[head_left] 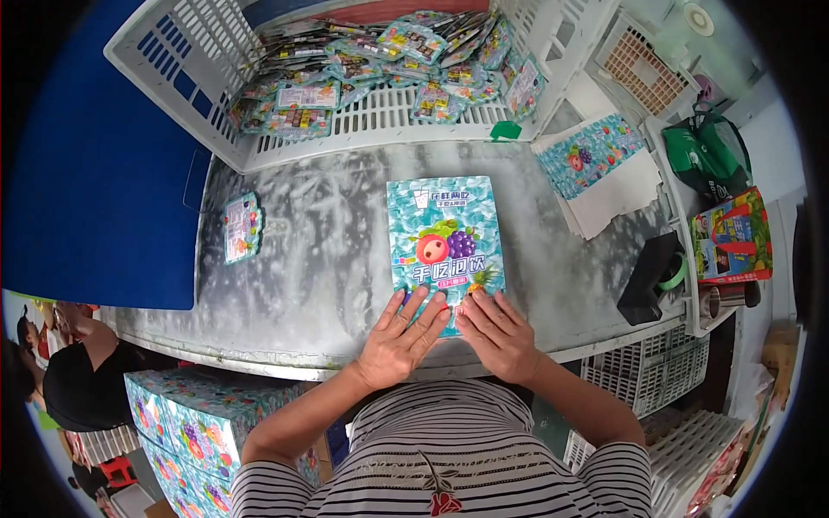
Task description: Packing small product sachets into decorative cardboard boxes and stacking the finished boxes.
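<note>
A teal printed carton (pixel 445 220) with pictured fruit lies in front of me on the grey worktable (pixel 311 259). Across its near end rests my left hand (pixel 399 338), palm down with the fingers stretched out and apart. My right hand (pixel 501 338) presses flat on the same end, a little to the right, its fingers extended too. Both thumbs point inward, and neither hand grips anything. How deep the carton is I cannot tell from above. One small shaped pouch (pixel 243 228) sits alone on the table to the left.
At the back a white slatted crate (pixel 345 142) holds many pouches (pixel 414 43). Flat carton blanks (pixel 596 160) are stacked at right, near a black tape dispenser (pixel 643 281). Stacked teal boxes (pixel 194 423) stand below left; a blue panel (pixel 95 173) borders the table.
</note>
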Tool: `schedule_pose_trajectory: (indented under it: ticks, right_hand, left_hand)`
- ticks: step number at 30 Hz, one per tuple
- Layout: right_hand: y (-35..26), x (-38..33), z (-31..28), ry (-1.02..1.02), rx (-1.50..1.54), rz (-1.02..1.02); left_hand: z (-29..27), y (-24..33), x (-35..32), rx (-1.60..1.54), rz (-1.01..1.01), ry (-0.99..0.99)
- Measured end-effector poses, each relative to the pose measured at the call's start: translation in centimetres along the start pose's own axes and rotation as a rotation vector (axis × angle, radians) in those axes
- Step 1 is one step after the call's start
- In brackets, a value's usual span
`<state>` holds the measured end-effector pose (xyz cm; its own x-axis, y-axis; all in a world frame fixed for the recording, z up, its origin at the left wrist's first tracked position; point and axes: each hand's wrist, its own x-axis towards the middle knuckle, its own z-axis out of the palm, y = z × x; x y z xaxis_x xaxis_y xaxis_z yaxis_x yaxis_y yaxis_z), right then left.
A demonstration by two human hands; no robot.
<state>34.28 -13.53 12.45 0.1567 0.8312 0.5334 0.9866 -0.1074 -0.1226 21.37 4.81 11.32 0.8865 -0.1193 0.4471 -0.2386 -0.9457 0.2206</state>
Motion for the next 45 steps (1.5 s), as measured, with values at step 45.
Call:
schedule_pose_trajectory:
  ticks: [45]
  right_hand:
    - [14.4, -19.6, -11.7, 1.047, 0.532, 1.609]
  left_hand:
    - [2.0, -0.1, 0.9, -0.007, -0.049, 0.077]
